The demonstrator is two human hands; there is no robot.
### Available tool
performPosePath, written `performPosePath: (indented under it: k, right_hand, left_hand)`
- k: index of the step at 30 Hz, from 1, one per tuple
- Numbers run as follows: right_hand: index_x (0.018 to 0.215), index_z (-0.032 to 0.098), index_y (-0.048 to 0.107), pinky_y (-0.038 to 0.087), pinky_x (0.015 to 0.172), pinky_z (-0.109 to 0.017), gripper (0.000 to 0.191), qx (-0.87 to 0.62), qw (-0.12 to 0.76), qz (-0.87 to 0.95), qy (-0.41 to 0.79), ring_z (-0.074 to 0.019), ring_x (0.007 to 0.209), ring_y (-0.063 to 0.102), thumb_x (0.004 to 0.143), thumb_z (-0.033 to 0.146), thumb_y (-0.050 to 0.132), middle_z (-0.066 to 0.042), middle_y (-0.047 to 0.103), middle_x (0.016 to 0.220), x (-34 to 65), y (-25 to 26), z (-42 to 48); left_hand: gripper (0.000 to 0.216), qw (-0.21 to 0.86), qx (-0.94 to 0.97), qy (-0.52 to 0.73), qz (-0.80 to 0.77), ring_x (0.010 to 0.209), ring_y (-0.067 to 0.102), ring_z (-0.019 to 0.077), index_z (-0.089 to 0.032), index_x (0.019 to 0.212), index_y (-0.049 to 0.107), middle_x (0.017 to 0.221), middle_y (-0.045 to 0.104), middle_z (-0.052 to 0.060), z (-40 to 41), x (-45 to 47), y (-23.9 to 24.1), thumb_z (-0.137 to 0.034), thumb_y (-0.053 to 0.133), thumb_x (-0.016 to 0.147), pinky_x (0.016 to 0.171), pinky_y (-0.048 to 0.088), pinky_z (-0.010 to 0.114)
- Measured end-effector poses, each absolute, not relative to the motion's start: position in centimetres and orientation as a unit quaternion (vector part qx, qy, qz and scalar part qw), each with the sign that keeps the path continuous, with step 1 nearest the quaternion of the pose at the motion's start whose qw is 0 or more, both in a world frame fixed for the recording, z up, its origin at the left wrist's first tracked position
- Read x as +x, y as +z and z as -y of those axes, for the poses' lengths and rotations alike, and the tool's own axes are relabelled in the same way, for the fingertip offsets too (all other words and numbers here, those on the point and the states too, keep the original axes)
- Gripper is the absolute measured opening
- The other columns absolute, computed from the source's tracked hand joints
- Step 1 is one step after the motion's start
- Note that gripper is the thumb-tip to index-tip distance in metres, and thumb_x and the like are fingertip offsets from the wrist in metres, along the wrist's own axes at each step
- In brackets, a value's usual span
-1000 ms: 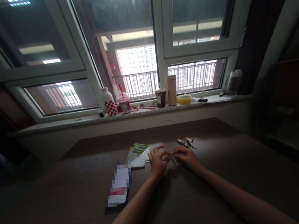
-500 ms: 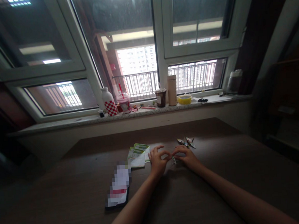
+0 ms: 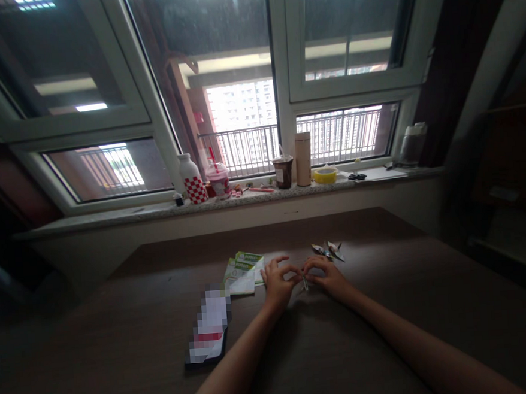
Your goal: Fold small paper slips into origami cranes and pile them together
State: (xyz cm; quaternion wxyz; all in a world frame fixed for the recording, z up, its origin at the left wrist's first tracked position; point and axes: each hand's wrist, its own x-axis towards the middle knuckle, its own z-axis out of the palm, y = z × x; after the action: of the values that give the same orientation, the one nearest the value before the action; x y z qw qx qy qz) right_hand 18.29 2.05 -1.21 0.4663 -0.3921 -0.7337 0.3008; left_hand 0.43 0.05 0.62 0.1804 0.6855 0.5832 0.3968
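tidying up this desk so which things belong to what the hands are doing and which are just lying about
In use: left hand and right hand pinching the small folded paper; folded pieces; green paper sheets.
Lying about: phone; on the sill checkered bottle, pink cup, brown cup, flask, tape roll, scissors.

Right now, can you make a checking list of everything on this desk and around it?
Surface: dark wooden table, by a window.
Job's things: small folded paper, pinched between both hands.
Clutter: folded paper figures, green-and-white sheets, phone.
Grips: left hand and right hand, fingertips shut on the paper.
Cables: nothing seen.
Surroundings: windowsill with checked bottle, pink cup, tape roll, scissors.
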Motion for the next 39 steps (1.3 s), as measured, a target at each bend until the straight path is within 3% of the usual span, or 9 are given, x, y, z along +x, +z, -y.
performPosePath:
  k: [10, 20, 25, 30, 39]
  right_hand:
    - [0.079, 0.024, 0.068, 0.037, 0.096, -0.041, 0.014, -0.401, 0.467, 0.743, 0.261, -0.0252, 0.101, 0.056, 0.081, 0.037, 0.064, -0.005, 0.066, 0.093, 18.18, -1.91, -2.45]
    - [0.078, 0.023, 0.067, 0.037, 0.096, -0.042, 0.015, -0.429, 0.491, 0.725, 0.222, -0.0255, 0.101, 0.055, 0.081, 0.036, 0.062, -0.005, 0.065, 0.094, 17.88, -1.81, -2.09]
    - [0.107, 0.024, 0.067, 0.041, 0.097, -0.041, 0.033, -0.437, 0.511, 0.682, 0.287, -0.0248, 0.105, 0.059, 0.078, 0.041, 0.065, -0.006, 0.068, 0.106, 17.93, -1.94, -2.26]
    - [0.078, 0.022, 0.073, 0.041, 0.096, -0.042, 0.027, -0.43, 0.494, 0.696, 0.293, -0.0261, 0.1, 0.062, 0.077, 0.048, 0.066, -0.009, 0.071, 0.096, 18.1, -2.09, -2.69]
    - [0.077, 0.024, 0.074, 0.043, 0.095, -0.04, 0.03, -0.422, 0.508, 0.699, 0.273, -0.0242, 0.098, 0.062, 0.079, 0.052, 0.066, -0.008, 0.071, 0.096, 18.1, -2.25, -2.63]
  left_hand:
    - [0.01, 0.161, 0.691, 0.401, -0.579, 0.122, 0.048, 0.0254, -0.031, 0.081, 0.076, 0.124, 0.059, 0.001, 0.1, 0.53, 0.48, -0.023, 0.076, 0.075, 0.111, 0.025, 0.053]
    - [0.004, 0.152, 0.7, 0.41, -0.564, 0.123, 0.048, 0.0267, -0.028, 0.071, 0.076, 0.125, 0.061, 0.003, 0.06, 0.58, 0.12, -0.026, 0.079, 0.071, 0.112, 0.026, 0.055]
    - [0.004, 0.145, 0.695, 0.422, -0.563, 0.122, 0.049, 0.0267, -0.028, 0.072, 0.076, 0.124, 0.062, 0.003, 0.11, 0.57, 0.25, -0.026, 0.075, 0.075, 0.112, 0.026, 0.056]
    - [0.004, 0.143, 0.695, 0.427, -0.561, 0.123, 0.048, 0.0263, -0.03, 0.074, 0.077, 0.124, 0.061, 0.003, 0.1, 0.68, 0.31, -0.028, 0.074, 0.077, 0.111, 0.026, 0.056]
    - [0.003, 0.142, 0.693, 0.421, -0.568, 0.122, 0.049, 0.0265, -0.033, 0.079, 0.078, 0.124, 0.06, 0.003, 0.1, 0.63, 0.1, -0.032, 0.076, 0.076, 0.111, 0.028, 0.055]
